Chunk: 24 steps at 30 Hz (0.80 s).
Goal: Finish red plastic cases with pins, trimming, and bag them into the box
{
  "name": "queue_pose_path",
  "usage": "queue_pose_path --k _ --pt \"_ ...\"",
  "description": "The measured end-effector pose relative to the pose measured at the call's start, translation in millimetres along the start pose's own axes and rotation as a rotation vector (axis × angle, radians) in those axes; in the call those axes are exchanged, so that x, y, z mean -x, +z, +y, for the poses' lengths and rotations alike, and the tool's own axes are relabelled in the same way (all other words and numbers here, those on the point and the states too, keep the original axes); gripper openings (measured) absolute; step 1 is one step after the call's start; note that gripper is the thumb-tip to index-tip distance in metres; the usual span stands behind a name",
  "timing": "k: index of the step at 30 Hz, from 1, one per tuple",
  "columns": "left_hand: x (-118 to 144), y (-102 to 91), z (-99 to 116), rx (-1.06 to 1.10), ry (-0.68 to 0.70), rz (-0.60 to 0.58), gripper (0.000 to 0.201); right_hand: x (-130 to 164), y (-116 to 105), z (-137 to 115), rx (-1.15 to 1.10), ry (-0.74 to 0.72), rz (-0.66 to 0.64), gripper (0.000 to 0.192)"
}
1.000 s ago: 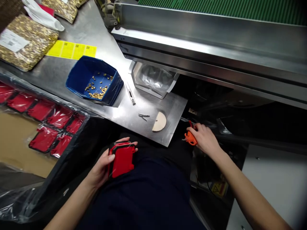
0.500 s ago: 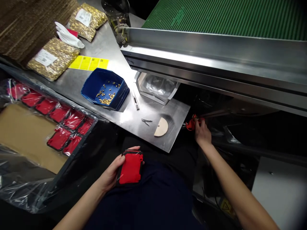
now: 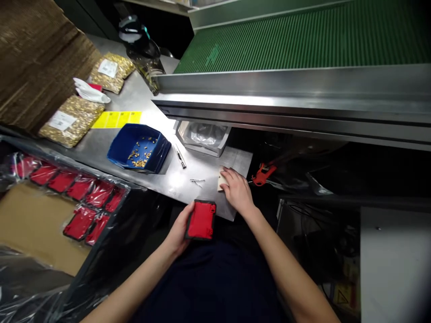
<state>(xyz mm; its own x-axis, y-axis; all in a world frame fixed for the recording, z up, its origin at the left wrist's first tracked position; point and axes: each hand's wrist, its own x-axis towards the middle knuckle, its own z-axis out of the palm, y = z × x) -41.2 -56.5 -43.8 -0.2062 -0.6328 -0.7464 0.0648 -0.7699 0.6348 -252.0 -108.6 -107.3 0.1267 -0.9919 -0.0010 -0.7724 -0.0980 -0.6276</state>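
Head view: one red case (image 3: 201,220), two hands.

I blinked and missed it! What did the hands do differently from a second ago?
The right hand let go of the orange tool, which now hangs at the bench's right edge, and moved left onto the pale wooden half-disc. The left hand lifted the red case toward the steel bench. The blue tray stayed put.
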Motion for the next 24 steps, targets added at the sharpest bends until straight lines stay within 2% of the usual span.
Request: queue_pose_path --k 3,6,9,13,16,19,24 --pt "-29.4 16.7 6.4 -0.224 0.18 0.044 0.06 2.5 -12.9 14.4 -0.017 0.028 0.079 0.04" --pt "-50.5 24.8 13.4 -0.402 0.272 0.061 0.049 26.5 -21.6 25.9 0.001 0.118 0.199 0.037" --pt "-55.6 21.8 18.9 -0.638 0.336 0.107 0.045 62.0 -24.3 45.1 0.06 0.227 0.277 0.036" --pt "-51.0 10.8 25.6 -0.901 0.417 0.16 0.042 90.4 -27.2 89.1 0.204 0.305 0.268 0.036" --pt "-49.9 2.7 32.8 -1.043 0.507 0.195 0.04 82.6 -33.3 125.2 0.342 0.286 0.188 0.043" --pt "-53.7 -7.8 41.7 -1.163 0.61 0.232 0.033 58.5 -41.5 152.6 0.478 0.208 0.064 0.056" --pt "-74.7 -31.4 61.6 -1.321 0.728 0.211 0.03 19.0 -49.3 171.3 0.632 0.039 -0.095 0.06"
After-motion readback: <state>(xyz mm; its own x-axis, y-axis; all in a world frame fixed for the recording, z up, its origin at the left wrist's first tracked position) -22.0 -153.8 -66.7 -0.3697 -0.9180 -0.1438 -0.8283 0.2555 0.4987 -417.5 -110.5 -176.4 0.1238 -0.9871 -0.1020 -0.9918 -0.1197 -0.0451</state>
